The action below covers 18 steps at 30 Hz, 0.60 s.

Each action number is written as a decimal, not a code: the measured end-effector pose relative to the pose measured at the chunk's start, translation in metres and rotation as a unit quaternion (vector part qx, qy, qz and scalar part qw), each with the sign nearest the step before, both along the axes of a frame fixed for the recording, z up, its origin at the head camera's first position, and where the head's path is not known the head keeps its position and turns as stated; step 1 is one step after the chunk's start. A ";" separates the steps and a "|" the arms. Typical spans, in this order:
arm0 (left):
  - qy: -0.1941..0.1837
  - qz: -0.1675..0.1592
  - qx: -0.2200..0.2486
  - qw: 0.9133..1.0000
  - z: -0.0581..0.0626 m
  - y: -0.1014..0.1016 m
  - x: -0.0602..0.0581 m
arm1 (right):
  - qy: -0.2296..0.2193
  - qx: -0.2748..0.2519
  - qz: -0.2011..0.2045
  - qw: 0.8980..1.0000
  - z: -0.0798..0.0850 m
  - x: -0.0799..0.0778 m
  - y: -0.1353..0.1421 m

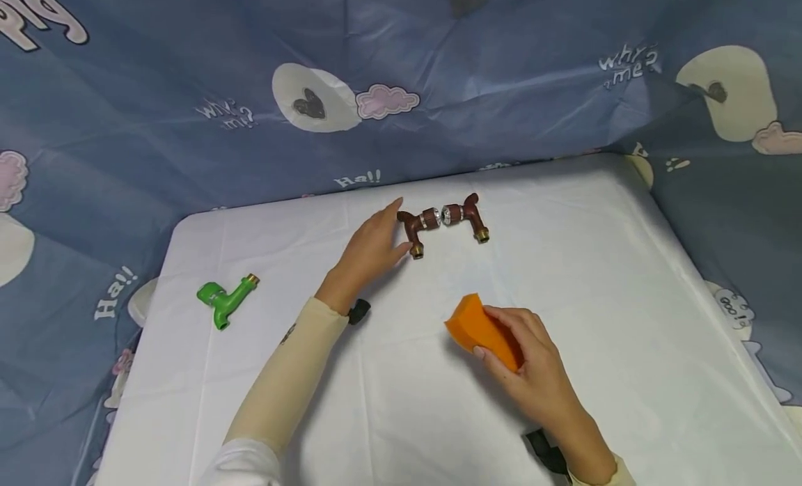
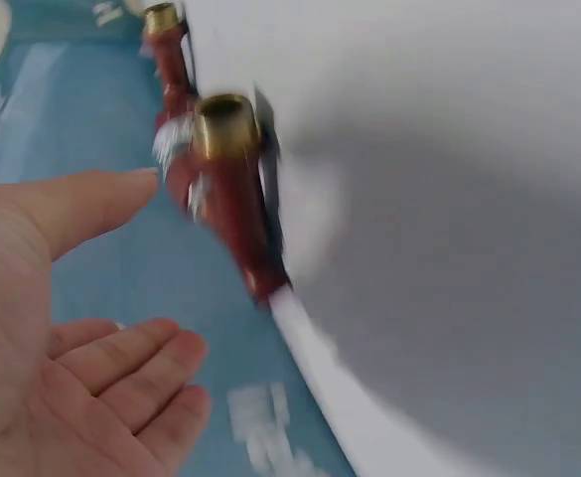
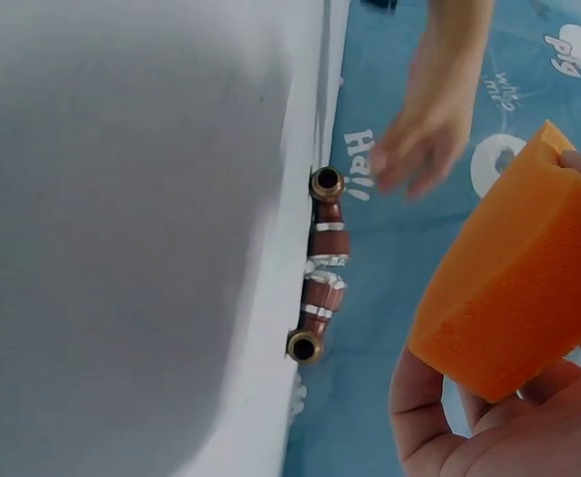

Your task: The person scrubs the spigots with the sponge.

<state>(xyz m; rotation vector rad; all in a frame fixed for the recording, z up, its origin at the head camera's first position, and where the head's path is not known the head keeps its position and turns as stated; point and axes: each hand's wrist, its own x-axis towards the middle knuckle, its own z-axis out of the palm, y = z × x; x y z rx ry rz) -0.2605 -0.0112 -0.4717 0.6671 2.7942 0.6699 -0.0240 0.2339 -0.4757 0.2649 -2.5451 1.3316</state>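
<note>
Two brown taps with brass threaded ends lie at the table's far side, their handles facing each other. The left hand [image 1: 371,246] is at the left brown tap [image 1: 413,228], thumb and fingers spread on either side of it. In the left wrist view a gap shows between the thumb and that tap [image 2: 232,189]. Beside it lies the right brown tap [image 1: 466,216]. Over the table's middle the right hand [image 1: 532,371] grips an orange sponge block [image 1: 479,329] between thumb and fingers; the right wrist view shows the sponge [image 3: 518,288] up close.
A green tap [image 1: 227,300] with a brass end lies on the left of the white-covered table [image 1: 413,416]. Blue printed cloth [image 1: 438,75] hangs behind the table and along both sides.
</note>
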 end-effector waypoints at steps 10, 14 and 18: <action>0.006 0.178 0.025 0.984 0.010 -0.183 0.063 | -0.002 -0.004 0.011 1.000 0.004 0.001 -0.008; -0.020 0.237 -0.010 0.971 0.009 -0.236 0.079 | -0.006 -0.001 0.008 1.000 0.004 0.001 -0.008; -0.040 0.264 -0.048 0.963 0.002 -0.262 0.084 | -0.004 0.002 0.008 1.000 0.004 0.002 -0.011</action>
